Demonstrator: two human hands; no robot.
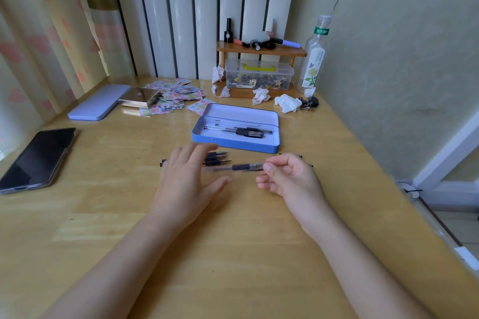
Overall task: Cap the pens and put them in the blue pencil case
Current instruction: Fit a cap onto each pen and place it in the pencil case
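Note:
The blue pencil case lies open in the middle of the wooden table, with a few capped pens inside. Just in front of it, my right hand pinches one end of a clear pen with a black grip, held level above the table and blurred. My left hand hovers with fingers spread over several uncapped pens lying side by side, partly hiding them. Behind my right hand, small dark pen caps lie on the table, mostly hidden.
A black phone lies at the left. The case's lid rests at the back left beside a metal box and sticker sheets. A small shelf, a clear box, crumpled tissues and a bottle stand at the back. The table's edge runs along the right.

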